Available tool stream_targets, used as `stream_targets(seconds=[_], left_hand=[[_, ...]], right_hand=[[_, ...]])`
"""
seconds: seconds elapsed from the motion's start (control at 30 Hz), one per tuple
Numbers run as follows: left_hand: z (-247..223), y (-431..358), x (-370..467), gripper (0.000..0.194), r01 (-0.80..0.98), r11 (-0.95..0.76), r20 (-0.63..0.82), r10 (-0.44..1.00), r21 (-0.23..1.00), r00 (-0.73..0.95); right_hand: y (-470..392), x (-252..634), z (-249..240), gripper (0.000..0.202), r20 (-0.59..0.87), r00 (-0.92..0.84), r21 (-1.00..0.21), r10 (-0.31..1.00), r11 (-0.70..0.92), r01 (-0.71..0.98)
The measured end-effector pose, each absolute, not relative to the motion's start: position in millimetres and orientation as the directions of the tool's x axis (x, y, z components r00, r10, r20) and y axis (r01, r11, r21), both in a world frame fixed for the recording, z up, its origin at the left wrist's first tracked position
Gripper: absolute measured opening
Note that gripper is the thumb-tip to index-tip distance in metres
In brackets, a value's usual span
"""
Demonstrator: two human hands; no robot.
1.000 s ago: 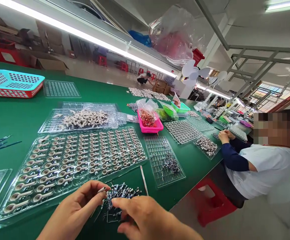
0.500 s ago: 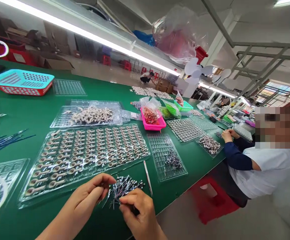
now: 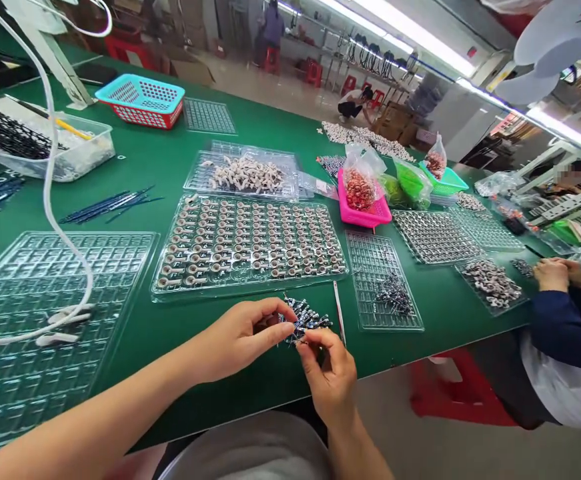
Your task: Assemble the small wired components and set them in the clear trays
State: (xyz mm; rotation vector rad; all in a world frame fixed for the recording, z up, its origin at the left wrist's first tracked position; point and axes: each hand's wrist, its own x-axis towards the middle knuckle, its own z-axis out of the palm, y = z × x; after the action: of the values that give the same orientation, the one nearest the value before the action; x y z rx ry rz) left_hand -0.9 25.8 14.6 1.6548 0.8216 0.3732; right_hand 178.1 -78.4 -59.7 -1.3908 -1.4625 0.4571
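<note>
Pinching narrowly, the left hand [image 3: 250, 337] and right hand [image 3: 334, 377] come close together at the pile of thin metallic parts [image 3: 313, 316] on the green tabletop [image 3: 155, 160]; what they hold, I cannot tell.

Bare left forearm [image 3: 120, 407], bare right forearm [image 3: 355, 443], bare fingers [image 3: 270, 340], plain grey garment [image 3: 255, 443] with a rounded outline

On the green tabletop [image 3: 145, 153], behind and left of a loose heap of thin dark metallic stems [image 3: 313, 317], between a clear gridded plastic tray [image 3: 30, 293] at left and a pink rectangular plastic basket [image 3: 367, 215] at rear right, rows of beige ring-ended pieces [image 3: 173, 283] in clear plastic.
</note>
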Motion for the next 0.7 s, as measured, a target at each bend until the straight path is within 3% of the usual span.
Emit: stream_targets(seconds=[0.13,0.7], left_hand=[[14.8,26.3,-1.7,0.034,0.349,-0.084,-0.220,0.633,0.933,0.742],[4.4,28.4,-1.7,0.027,0.382,-0.035,-0.302,0.548,0.924,0.780]], right_hand=[[-77.2,177.4,-57.3,0.010,0.408,0.143,-0.819,0.902,0.292,0.495],[-75.4,178.3,-53.7,0.023,0.490,0.085,-0.795,0.868,0.405,0.452]])
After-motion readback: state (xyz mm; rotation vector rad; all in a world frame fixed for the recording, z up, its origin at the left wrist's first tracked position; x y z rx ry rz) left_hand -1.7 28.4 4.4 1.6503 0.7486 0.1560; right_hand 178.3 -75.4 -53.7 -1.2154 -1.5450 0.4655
